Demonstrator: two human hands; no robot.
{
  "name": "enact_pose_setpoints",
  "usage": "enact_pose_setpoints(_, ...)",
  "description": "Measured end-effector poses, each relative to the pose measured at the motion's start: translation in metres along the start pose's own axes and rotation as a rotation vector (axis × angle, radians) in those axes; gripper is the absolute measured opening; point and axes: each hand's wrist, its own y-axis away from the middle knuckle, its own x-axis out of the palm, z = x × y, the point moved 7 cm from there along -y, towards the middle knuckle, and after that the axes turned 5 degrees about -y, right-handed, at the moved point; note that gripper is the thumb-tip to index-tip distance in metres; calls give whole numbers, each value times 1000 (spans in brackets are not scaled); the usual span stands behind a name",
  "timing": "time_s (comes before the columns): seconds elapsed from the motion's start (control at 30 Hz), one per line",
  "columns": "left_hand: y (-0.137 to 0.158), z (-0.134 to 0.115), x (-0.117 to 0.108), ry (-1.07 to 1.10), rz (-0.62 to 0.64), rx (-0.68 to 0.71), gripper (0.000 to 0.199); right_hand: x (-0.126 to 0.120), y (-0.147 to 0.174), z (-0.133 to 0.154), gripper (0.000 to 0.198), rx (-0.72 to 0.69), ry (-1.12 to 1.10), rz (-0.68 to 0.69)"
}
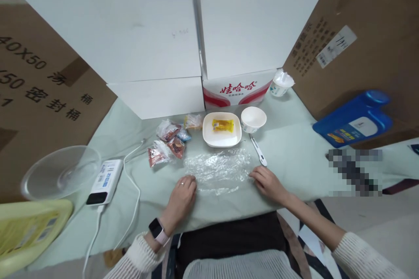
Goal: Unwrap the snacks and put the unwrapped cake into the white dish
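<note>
A crinkled sheet of clear plastic film (218, 170) lies spread on the cloth in front of me. My left hand (183, 194) rests at its left edge, fingers curled together on the film; a ring and a watch show on this arm. At the opposite edge, my right hand (267, 183) has its fingertips closed on the film. Just beyond the film stands a white dish (222, 143) with a yellow packet (223, 125) lying in it. A white bowl (253, 118) sits beside the dish. A white pen-like thermometer (258, 150) lies near my right hand.
Several wrapped snack packets (176, 147) lie left of the dish. A power bank (105, 182) with a white cable and a clear plastic lid (62, 174) are farther left. White boxes (131, 30) wall the back. At right is a blue bottle (355, 117). A person is behind the boxes.
</note>
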Motion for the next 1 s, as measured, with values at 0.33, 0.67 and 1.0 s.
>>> enact_pose_setpoints(0.33,-22,29,2,-25,44,-123,24,5,-23,-16,25,53,77,-10)
enact_pose_setpoints(0.67,-51,-1,13,20,51,-143,42,22,-41,-5,42,177,52,58)
enact_pose_setpoints(1.0,-23,3,54,-5,109,-150,64,51,-14,-10,71,248,247,238)
